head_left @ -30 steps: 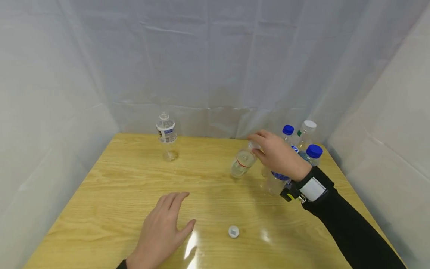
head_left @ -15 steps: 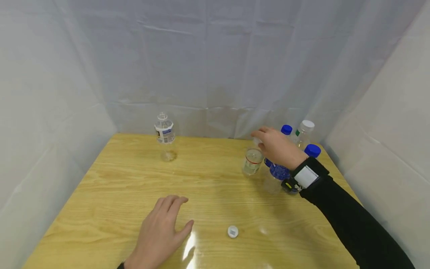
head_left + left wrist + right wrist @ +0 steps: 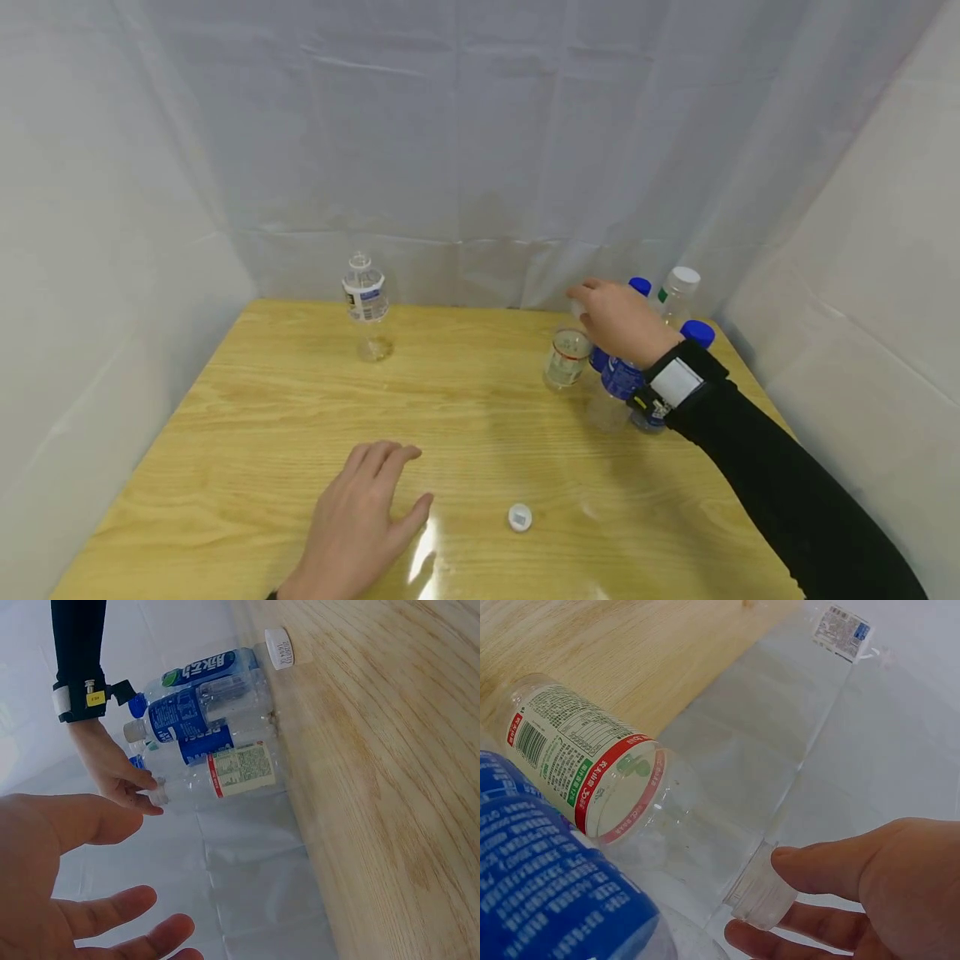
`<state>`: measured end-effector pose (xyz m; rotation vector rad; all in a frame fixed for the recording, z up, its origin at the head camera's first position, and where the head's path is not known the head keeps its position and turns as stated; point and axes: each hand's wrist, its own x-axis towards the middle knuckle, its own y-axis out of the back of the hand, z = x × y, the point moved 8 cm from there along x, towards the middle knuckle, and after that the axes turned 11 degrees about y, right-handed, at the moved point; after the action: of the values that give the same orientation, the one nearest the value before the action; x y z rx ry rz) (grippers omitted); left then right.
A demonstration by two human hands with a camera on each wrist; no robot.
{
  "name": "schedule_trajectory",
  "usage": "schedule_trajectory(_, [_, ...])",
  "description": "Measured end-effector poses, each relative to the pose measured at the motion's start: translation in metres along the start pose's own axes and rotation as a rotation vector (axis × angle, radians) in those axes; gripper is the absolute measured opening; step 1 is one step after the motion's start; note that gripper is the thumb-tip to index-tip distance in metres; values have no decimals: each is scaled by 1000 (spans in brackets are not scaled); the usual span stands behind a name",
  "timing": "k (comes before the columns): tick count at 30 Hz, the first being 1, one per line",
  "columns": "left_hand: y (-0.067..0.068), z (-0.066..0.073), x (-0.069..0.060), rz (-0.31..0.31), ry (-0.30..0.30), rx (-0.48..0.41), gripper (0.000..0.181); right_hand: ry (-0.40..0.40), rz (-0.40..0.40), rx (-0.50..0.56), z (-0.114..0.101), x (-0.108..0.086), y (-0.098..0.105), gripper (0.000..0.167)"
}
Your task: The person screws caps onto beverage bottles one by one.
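Observation:
My right hand (image 3: 626, 323) pinches the translucent cap (image 3: 766, 891) of a clear plastic bottle (image 3: 567, 360) between thumb and fingers. This bottle stands upright on the table and has a pale label edged in red. In the head view, the hand hides most of the cap. Right beside it stand other bottles, including one with a blue label (image 3: 622, 379). Lower in the head view, my left hand (image 3: 358, 521) hovers over the table with fingers spread and nothing in its grasp. A loose white cap (image 3: 520, 517) lies on the wood to its right.
An uncapped clear bottle (image 3: 366, 300) stands alone at the back left of the wooden table (image 3: 247, 433). At the right, a white-capped bottle (image 3: 678, 292) and a blue-capped bottle (image 3: 698, 335) stand close together. White sheeting (image 3: 405, 150) encloses the back and sides.
The red-edged bottle has gone from tilted to upright and moved right, against the other bottles, with my right hand on its cap. My left hand has stayed nearly still.

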<state>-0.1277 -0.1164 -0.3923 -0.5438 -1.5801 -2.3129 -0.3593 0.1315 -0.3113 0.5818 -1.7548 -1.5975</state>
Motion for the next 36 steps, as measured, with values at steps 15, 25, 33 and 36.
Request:
schedule_trajectory(15, [-2,-2,1,-21,16,-10,54,-5,-21,-39,1,6,-3,46])
schedule_trajectory(25, [0,-4,1,-28,37,-9,57,27,14,-75,-4,8,-4,46])
schedule_trajectory(33, [1,-5,0,-31,44,-4,57,86,118,-92,-23,3,4,45])
schedule_trajectory(36, [0,-5,0,-35,40,-4,56,125,163,-91,-32,-2,7,45])
